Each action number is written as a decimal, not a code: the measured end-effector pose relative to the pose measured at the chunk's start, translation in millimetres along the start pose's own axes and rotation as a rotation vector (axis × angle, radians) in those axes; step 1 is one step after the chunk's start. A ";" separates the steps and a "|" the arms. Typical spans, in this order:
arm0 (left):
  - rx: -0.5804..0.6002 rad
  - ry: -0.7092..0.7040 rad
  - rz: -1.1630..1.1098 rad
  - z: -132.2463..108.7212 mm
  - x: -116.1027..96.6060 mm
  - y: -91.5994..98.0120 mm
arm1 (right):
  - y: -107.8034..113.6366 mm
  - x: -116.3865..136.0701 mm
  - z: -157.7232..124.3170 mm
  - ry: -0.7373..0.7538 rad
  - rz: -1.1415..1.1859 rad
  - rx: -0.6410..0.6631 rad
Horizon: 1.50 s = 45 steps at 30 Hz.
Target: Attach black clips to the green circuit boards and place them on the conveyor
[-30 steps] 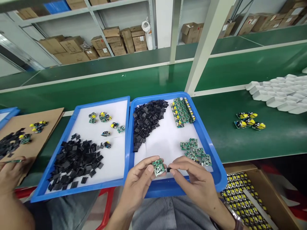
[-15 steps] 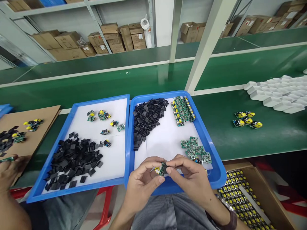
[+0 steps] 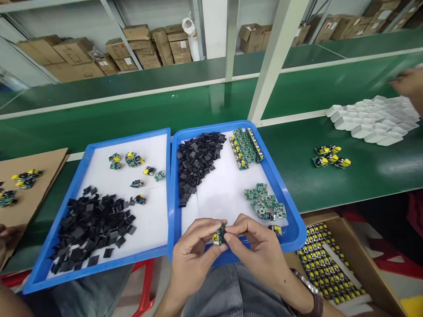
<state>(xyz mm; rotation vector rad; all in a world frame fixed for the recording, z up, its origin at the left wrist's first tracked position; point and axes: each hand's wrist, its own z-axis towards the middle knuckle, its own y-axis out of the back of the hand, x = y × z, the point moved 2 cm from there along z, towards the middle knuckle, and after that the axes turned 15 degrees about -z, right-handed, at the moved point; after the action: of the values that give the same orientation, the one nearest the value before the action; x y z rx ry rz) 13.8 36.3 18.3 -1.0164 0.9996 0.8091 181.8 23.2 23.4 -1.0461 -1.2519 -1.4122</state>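
My left hand (image 3: 194,251) and my right hand (image 3: 257,246) meet over the near edge of the right blue tray (image 3: 291,211), both pinching one small green circuit board (image 3: 220,234) held on edge between the fingertips. Inside that tray lie a heap of small black square parts (image 3: 196,160), a packed row of circuit boards (image 3: 246,147) at the back and a loose cluster of green boards (image 3: 266,203) just beyond my right hand. One board with a yellow part (image 3: 275,229) lies by my right knuckles.
A second blue tray (image 3: 76,176) on the left holds black parts (image 3: 90,224) and a few boards. Another person's hand (image 3: 5,240) is at the far left by a cardboard sheet (image 3: 33,193). White housings (image 3: 373,119) and boards (image 3: 330,156) lie on the green belt; a carton of boards (image 3: 330,268) stands lower right. A blurred hand (image 3: 406,83) reaches in upper right.
The board went from lying flat in my left fingers to standing on edge, pinched by both hands. The view shifted right; a blurred hand appeared at upper right.
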 end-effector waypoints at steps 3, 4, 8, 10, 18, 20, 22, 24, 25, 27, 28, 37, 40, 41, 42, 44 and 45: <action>0.006 -0.041 0.045 0.4 -0.2 -1.5 | 0.3 -3.5 0.0 0.001 -0.018 0.012; 0.004 -0.049 0.065 0.6 -0.4 -1.9 | 0.5 -4.9 0.1 0.003 -0.026 0.022; 0.009 -0.086 0.142 0.8 -2.4 -3.8 | 1.6 -8.4 0.4 0.020 -0.067 0.037; 0.013 -0.113 0.191 0.4 -3.1 -4.4 | 1.2 -8.6 0.3 0.030 -0.085 0.025; -0.012 -0.199 0.293 -7.3 2.1 -5.4 | -2.2 -7.2 -0.5 0.071 -0.086 -0.001; -0.020 -0.223 0.310 -9.0 2.9 -6.7 | -2.1 -8.5 -0.9 0.058 -0.058 -0.003; -0.042 -0.234 0.332 -9.5 3.0 -7.8 | -2.2 -10.4 -1.2 0.033 -0.010 0.020; -0.053 -0.251 0.372 -8.9 2.2 -8.5 | -2.1 -11.9 -1.2 0.019 0.003 0.034; -0.041 -0.268 0.398 -8.3 1.5 -8.8 | -1.7 -12.4 -0.9 0.023 -0.014 0.030; 0.001 -0.303 0.433 -7.3 0.3 -8.9 | 0.4 -13.0 0.1 0.037 -0.071 0.008; 0.013 -0.305 0.439 -7.0 0.2 -8.5 | 1.7 -13.4 0.9 0.036 -0.086 0.020; -0.083 -0.096 0.357 -9.4 4.5 -4.7 | 14.4 -6.9 -2.1 0.036 0.036 0.108; -0.093 -0.085 0.294 -10.9 4.8 -4.7 | 12.7 0.6 -10.0 0.209 -0.197 0.045; -0.093 -0.092 0.286 -11.4 4.8 -4.8 | 11.7 2.1 -12.1 0.245 -0.232 0.033; -0.093 -0.106 0.285 -11.9 4.6 -5.0 | 10.6 2.8 -13.6 0.258 -0.244 0.028; -0.100 -0.132 0.280 -12.6 4.6 -5.6 | 8.2 2.7 -15.1 0.245 -0.219 0.039; -0.108 -0.145 0.279 -12.7 4.6 -5.9 | 6.5 2.4 -15.3 0.236 -0.197 0.062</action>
<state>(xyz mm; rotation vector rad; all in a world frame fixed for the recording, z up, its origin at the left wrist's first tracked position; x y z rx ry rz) 17.2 22.8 13.2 -0.9060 0.9933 1.1608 187.5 7.6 25.2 -0.7049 -1.2411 -1.5846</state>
